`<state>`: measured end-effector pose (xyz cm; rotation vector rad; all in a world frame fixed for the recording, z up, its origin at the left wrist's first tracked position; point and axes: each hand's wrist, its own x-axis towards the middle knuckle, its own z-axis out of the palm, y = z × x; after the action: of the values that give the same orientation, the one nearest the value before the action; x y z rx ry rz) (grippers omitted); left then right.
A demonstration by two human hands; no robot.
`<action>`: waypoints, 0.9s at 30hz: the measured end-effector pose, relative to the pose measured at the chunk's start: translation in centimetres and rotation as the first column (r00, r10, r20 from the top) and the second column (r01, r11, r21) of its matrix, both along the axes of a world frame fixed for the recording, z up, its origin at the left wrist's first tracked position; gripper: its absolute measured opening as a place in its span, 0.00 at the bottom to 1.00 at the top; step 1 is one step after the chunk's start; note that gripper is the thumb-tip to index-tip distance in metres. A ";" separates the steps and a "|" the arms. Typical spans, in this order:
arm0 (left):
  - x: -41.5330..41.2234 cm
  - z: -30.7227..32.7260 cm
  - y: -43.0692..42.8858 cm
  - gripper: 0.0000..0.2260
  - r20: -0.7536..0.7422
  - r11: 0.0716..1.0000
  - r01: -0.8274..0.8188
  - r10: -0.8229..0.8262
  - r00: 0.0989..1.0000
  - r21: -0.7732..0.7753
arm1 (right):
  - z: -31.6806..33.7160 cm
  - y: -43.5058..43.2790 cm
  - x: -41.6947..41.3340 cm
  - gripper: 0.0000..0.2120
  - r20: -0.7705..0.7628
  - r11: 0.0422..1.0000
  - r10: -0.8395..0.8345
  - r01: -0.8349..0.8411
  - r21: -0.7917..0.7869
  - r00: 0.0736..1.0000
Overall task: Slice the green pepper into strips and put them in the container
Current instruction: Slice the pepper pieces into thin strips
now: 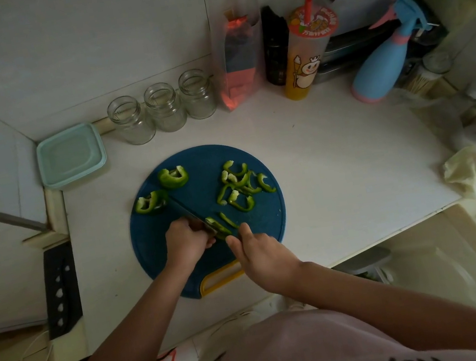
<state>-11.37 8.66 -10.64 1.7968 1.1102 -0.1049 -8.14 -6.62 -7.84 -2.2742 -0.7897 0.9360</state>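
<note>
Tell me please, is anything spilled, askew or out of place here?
Nothing stands out. The pepper strips and two larger pieces all lie on the blue cutting board, none on the counter. The container has its lid on.

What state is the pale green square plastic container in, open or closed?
Closed: a flat lid with a raised rim covers the pale green square plastic container.
</note>
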 end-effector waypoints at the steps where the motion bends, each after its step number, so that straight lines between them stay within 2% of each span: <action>1: 0.1 0.1 0.0 0.02 -0.006 1.000 -0.001 0.001 1.000 -0.007 | 0.0 0.1 0.0 0.19 0.004 1.000 -0.002 0.002 -0.007 1.000; 7: 1.0 0.9 0.2 0.03 -0.077 0.999 -0.010 0.006 0.997 -0.052 | 0.3 0.9 0.2 0.20 0.005 1.000 -0.010 0.010 -0.025 1.000; 13: 0.9 1.3 -0.1 0.04 -0.068 0.999 0.040 -0.040 0.997 -0.008 | 0.0 1.7 0.6 0.22 -0.072 0.998 -0.061 0.059 -0.022 0.996; 18: 0.6 1.1 -0.2 0.05 -0.046 0.999 0.035 -0.035 0.998 -0.006 | 0.0 1.5 0.4 0.22 -0.036 0.998 -0.037 0.035 -0.048 0.999; 22: 0.5 0.9 -0.1 0.06 -0.035 0.996 -0.039 0.036 0.999 -0.083 | -0.2 0.5 -0.2 0.23 0.015 0.996 -0.021 0.022 -0.083 1.000; 27: 0.6 0.7 0.0 0.08 -0.039 0.996 -0.037 0.034 0.999 -0.079 | -0.2 0.0 -0.7 0.22 -0.010 0.995 -0.069 0.068 -0.071 0.998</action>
<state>-10.73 8.62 -9.96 1.7097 1.1481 -0.1605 -8.85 -6.58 -8.08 -2.3384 -0.6794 0.9589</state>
